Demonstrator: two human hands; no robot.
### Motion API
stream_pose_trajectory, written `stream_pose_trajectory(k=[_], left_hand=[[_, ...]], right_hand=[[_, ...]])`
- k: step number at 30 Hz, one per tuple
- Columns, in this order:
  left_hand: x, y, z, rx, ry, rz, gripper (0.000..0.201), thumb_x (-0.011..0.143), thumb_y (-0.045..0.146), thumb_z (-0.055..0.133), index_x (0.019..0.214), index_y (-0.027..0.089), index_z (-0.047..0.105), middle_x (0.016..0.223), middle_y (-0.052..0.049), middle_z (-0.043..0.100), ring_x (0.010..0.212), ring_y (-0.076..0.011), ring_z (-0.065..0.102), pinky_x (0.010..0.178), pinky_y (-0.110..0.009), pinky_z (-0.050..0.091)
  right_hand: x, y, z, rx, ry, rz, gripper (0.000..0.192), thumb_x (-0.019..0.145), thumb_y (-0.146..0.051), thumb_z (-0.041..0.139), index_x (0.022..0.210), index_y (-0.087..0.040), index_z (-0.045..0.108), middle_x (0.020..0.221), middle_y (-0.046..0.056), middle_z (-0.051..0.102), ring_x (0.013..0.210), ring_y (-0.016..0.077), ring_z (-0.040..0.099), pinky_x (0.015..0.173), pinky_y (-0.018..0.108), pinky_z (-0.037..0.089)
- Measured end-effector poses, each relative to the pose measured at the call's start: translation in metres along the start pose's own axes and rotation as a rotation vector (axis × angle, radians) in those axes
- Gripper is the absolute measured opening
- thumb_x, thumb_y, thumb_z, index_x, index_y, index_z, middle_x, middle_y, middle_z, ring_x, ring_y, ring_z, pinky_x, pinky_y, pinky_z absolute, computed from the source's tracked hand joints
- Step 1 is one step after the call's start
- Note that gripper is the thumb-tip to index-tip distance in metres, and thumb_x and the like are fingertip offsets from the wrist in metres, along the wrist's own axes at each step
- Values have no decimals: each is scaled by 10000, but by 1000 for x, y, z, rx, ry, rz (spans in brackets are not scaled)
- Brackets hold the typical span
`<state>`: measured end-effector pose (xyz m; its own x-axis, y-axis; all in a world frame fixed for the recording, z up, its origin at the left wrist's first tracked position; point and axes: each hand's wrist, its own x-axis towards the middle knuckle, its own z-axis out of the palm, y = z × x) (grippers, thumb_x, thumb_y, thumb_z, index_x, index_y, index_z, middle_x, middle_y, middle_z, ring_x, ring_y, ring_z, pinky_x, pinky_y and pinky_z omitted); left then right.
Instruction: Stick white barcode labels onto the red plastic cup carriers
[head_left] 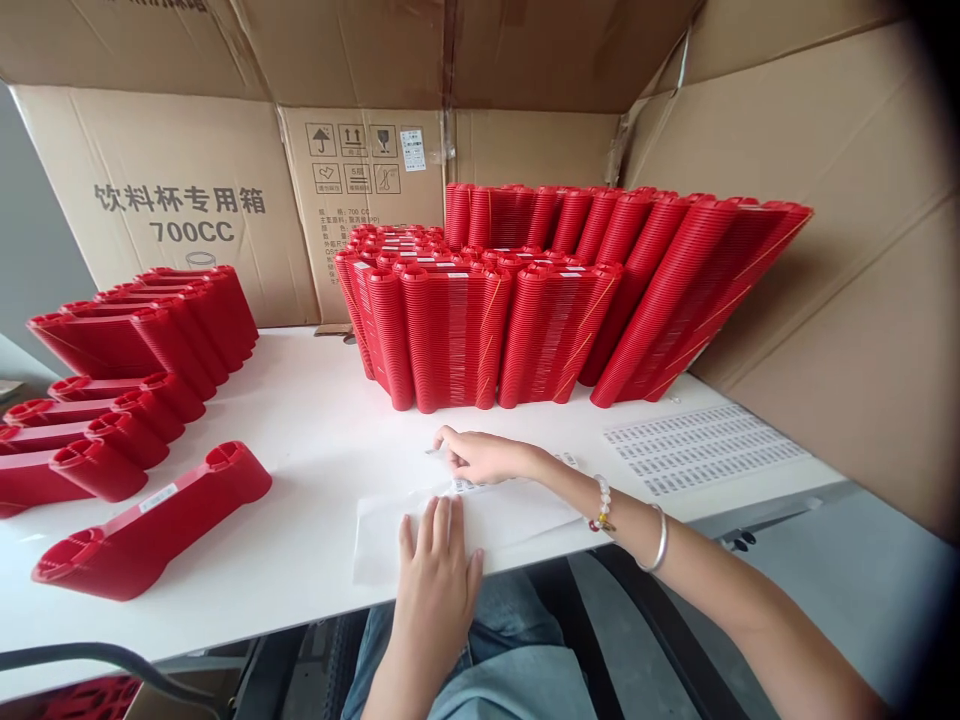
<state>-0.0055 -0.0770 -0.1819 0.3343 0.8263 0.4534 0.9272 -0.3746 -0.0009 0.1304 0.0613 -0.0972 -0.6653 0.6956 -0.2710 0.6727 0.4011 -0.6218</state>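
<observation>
My left hand (435, 560) lies palm down with its fingers stretched flat on a white label backing sheet (379, 545) near the table's front edge. Just beyond it, my right hand (484, 457) is pinched on a small label (432, 451) that sticks out from the fingertips. A few printed labels show on the sheet, partly covered by the right hand and forearm. To the left lies a single red plastic piece (172, 530) with two tube-like ends and a white label on its middle.
Stacks of ribbed red pieces (457, 340) stand at the back of the white table (307, 420). More red pieces (157, 330) line the left side. A sheet of printed labels (697, 447) lies at the right. Cardboard walls (180, 140) enclose the back and right.
</observation>
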Motion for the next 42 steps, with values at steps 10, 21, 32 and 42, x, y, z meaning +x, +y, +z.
stream_pose_trajectory(k=[10, 21, 32, 42], left_hand=[[0, 1, 0, -4, -21, 6, 455, 1005, 258, 330, 1343, 72, 571, 1301, -180, 628, 1270, -335, 503, 1019, -558, 420], [0, 3, 0, 5, 38, -22, 451, 973, 247, 398, 1377, 126, 556, 1335, -177, 608, 1222, -352, 529, 990, -581, 427], [-1, 1, 4, 33, 11, 17, 455, 998, 230, 328, 1383, 129, 549, 1391, -130, 594, 1264, -314, 490, 1036, -573, 383], [16, -31, -36, -292, -55, -42, 325, 960, 279, 482, 1251, 264, 627, 1280, -74, 639, 1138, -219, 598, 956, -386, 512]], right_hand=[[-24, 9, -4, -7, 278, -83, 499, 855, -20, 462, 1305, -197, 335, 1020, 35, 587, 980, 157, 580, 918, 334, 458], [-28, 13, 33, -183, 322, -103, 958, 818, -16, 554, 1554, -347, 39, 1381, 124, 482, 987, 205, 627, 928, 410, 476], [-40, -5, 23, -38, 424, -203, 881, 837, 10, 443, 1540, -364, 67, 1176, 74, 522, 765, 136, 584, 812, 371, 539], [-137, -18, 14, 354, 1070, -359, 771, 906, -229, 606, 1515, -382, 159, 1306, 99, 487, 1083, 239, 643, 997, 497, 490]])
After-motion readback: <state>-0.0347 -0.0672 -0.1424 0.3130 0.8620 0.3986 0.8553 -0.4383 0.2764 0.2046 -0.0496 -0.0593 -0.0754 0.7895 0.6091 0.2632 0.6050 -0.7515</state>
